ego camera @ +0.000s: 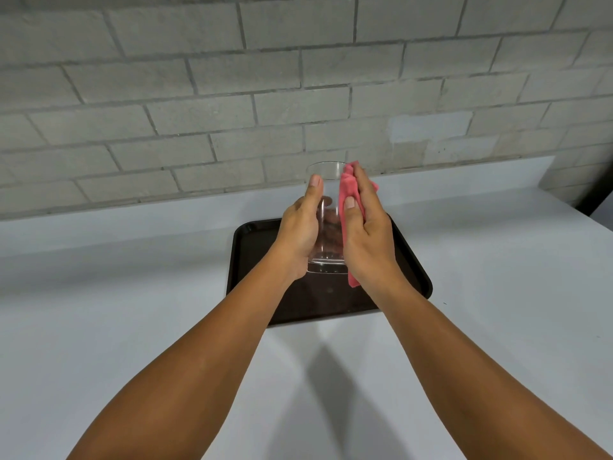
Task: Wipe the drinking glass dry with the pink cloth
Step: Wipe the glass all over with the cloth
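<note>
Here, the left hand (300, 235) grips a clear, upright cylindrical drinking glass (326, 214) above a dark rectangular tray (252, 260), while the right hand (366, 234) presses a crumpled pink cloth (349, 190) against its side.

Drinking glass (326, 180): clear, smooth, glossy. Pink cloth (349, 190): soft fabric, matt. Tray (252, 260): dark plastic-looking, slight sheen. Countertop (132, 293): smooth, matt white. Brick wall (232, 78): rough, grey-painted.
</note>
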`<state>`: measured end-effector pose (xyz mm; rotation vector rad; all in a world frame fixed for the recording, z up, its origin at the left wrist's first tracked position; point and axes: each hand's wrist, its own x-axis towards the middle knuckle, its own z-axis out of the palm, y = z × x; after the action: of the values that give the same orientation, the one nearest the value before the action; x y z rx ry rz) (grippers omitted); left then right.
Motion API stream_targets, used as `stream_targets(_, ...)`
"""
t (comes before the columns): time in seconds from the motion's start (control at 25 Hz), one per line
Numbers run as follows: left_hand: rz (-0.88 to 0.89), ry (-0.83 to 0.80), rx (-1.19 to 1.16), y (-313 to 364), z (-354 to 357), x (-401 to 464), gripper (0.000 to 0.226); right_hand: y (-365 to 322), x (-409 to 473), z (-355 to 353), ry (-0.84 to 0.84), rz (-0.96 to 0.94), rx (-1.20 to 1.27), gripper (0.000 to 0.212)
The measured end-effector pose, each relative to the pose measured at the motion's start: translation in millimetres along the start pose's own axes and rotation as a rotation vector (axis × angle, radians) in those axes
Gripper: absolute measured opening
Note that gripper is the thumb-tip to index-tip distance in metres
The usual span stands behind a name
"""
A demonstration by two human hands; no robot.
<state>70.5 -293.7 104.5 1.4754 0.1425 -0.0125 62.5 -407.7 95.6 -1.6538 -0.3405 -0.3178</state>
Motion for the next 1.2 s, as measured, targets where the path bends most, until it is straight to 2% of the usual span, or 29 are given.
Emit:
stream_targets(0.12,0.004,-0.015,-0.069,-5.2,4.3,-7.3,0.073,-4.5,10.6,-8.6,0.058,0.042,0.065,0.044)
stream_targets(0.36,0.024,0.021,-0.045,4.8,-4.4,-1.9,0.075,-4.8,-12.8,4.2,-0.079,-0.039,-0.024,0.046)
stream_targets(0.52,0.001,-0.001,-0.066,-0.4,-0.1,-7.8,0.074,-10.4,11.7,-6.2,0.034,0.106,0.079,0.045)
stream_targets(0.68,0.047,0.001,-0.052,8.3,-4.6,-3.0,0.077,-13.6,-4.3,5.7,-0.02,-0.009,0.004,0.047)
stream_targets(0.8,0.044,-0.003,-0.043,7.9,-6.5,-3.3,0.075,-4.8,-19.4,5.8,-0.064,-0.026,-0.007,0.046)
stream_targets(0.96,0.031,-0.032,-0.072,-0.1,0.8,-8.0,0.071,-10.6,9.0,-8.9,0.027,0.095,0.067,0.045)
stream_targets(1.12,0.057,-0.051,-0.06,6.7,-0.1,-2.5,0.077,-13.1,-1.5,-0.5,0.015,-0.014,0.025,0.046)
stream_targets(1.2,0.068,-0.017,-0.011,7.7,1.0,-2.0,0.071,-7.5,-11.1,2.9,0.018,-0.043,-0.005,0.047)
